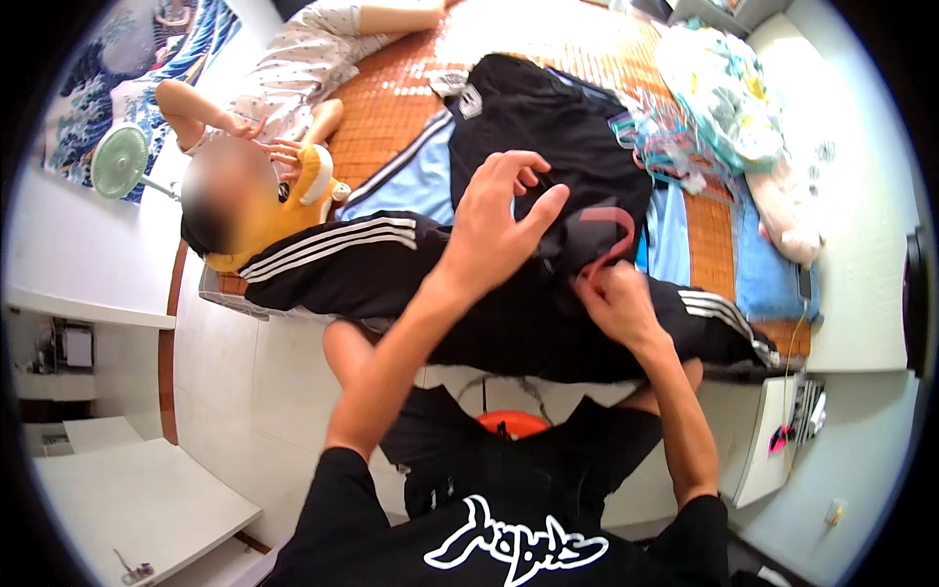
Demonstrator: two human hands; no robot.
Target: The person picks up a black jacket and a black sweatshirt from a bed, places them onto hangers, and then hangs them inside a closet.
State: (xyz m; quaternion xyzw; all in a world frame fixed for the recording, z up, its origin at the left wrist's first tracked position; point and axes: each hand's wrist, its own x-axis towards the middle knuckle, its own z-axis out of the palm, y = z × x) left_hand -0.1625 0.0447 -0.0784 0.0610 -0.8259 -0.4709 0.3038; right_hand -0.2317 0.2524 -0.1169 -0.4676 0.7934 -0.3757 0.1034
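A black jacket with white stripes along its sleeves lies spread across the near edge of the bed. At its collar, my right hand is closed on a pink clothes hanger, whose curved end shows above the fingers. The rest of the hanger is hidden by the hand and the dark cloth. My left hand is raised over the jacket's middle, its fingers apart and nothing visible in them. Beyond the hands a black garment is laid out flat, with light blue clothing showing beneath it.
Several coloured hangers lie beside a pale patterned bundle at the right. Folded jeans and a pink plush toy are there too. At left, another person lies on the bed near a yellow plush; a green fan stands behind.
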